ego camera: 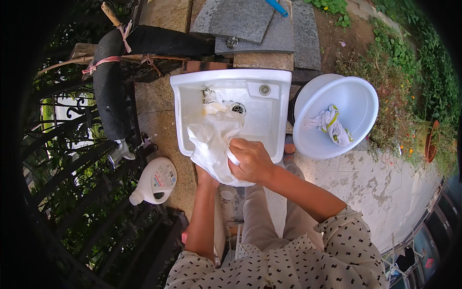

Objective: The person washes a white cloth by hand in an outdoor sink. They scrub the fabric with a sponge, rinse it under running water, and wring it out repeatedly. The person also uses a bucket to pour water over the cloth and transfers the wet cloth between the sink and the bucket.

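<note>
A wet-looking, bunched white cloth (216, 144) is up in both hands over the near left part of a white ceramic sink (265, 124). My right hand (252, 159) grips a fold of it at the right side, fingers curled in. From below, my left hand (206, 177) holds up the cloth, which covers its fingers. Beyond the cloth, the sink's dark drain (238, 107) shows, with a round metal overflow fitting (265, 90) farther back. Some pale, yellowish matter (213, 108) lies in the basin left of the drain.
Right of the sink, a pale plastic basin (368, 104) holds a twisted white cloth with yellow-green trim (334, 126). A detergent bottle (158, 180) lies on the stone ledge at left, near a metal tap (122, 153) on a black-wrapped pipe (108, 90). Stone slabs (238, 21) are behind.
</note>
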Tool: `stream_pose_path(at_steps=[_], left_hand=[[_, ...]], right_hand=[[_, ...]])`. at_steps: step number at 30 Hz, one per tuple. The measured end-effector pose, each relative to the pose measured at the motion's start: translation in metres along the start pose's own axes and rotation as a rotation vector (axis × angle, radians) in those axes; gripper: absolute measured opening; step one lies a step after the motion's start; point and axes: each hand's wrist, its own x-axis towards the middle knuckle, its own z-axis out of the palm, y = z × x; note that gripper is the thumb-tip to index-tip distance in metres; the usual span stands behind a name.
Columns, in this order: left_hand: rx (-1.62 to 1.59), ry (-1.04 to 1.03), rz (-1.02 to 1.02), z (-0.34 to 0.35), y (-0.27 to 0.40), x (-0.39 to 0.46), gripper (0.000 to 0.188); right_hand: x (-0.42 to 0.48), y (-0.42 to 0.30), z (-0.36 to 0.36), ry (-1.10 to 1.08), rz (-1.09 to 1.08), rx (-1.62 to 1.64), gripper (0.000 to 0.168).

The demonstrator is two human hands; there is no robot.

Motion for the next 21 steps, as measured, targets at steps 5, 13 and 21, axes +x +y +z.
stream_pose_path(at_steps=[5, 13, 21], left_hand=[[-0.014, 0.035, -0.001, -0.005, -0.003, -0.007, 0.033], [-0.05, 0.051, 0.016, -0.012, -0.006, -0.006, 0.033], [-0.211, 0.067, -0.142, -0.002, 0.009, 0.006, 0.044]], right_hand=[[-0.006, 0.002, 0.01, -0.028, 0.006, 0.035, 0.013], [-0.005, 0.006, 0.02, -0.029, 0.022, 0.03, 0.013], [0.001, 0.03, 0.034, 0.092, 0.218, 0.085, 0.012]])
